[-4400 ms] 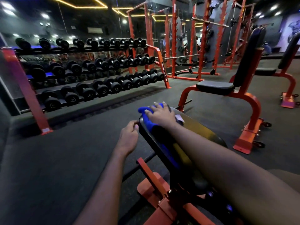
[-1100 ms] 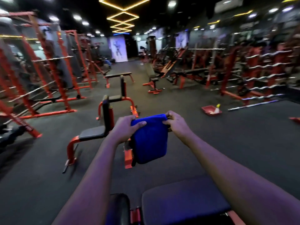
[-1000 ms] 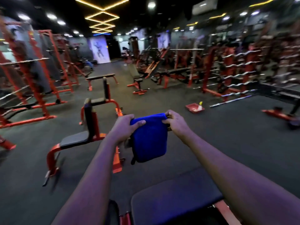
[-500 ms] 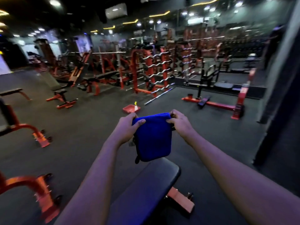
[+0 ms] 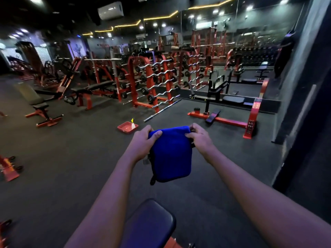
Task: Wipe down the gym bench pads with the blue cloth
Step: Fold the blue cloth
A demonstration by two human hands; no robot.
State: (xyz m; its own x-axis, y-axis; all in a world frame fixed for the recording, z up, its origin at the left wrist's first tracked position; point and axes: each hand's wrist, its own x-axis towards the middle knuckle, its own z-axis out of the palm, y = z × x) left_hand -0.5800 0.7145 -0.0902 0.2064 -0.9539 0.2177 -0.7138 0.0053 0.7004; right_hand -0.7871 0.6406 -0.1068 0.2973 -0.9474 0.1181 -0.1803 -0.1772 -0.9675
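Note:
The blue cloth (image 5: 172,154) hangs folded in the air in front of me, well above the floor. My left hand (image 5: 143,142) pinches its top left corner and my right hand (image 5: 198,138) pinches its top right corner. Below the cloth, at the bottom of the view, lies the dark pad of a gym bench (image 5: 150,224) with a bit of orange frame under it. Neither hand touches the pad.
A red tray (image 5: 127,127) with a small spray bottle (image 5: 132,124) sits on the dark rubber floor ahead. Beyond it stand a red barbell rack (image 5: 154,81), an adjustable bench (image 5: 38,104) at left and a preacher bench (image 5: 216,99) at right. A dark wall rises at the right.
The view has swung to the right across the gym. Both hands keep holding the cloth by its top corners. The bench pad below has slid toward the bottom edge.

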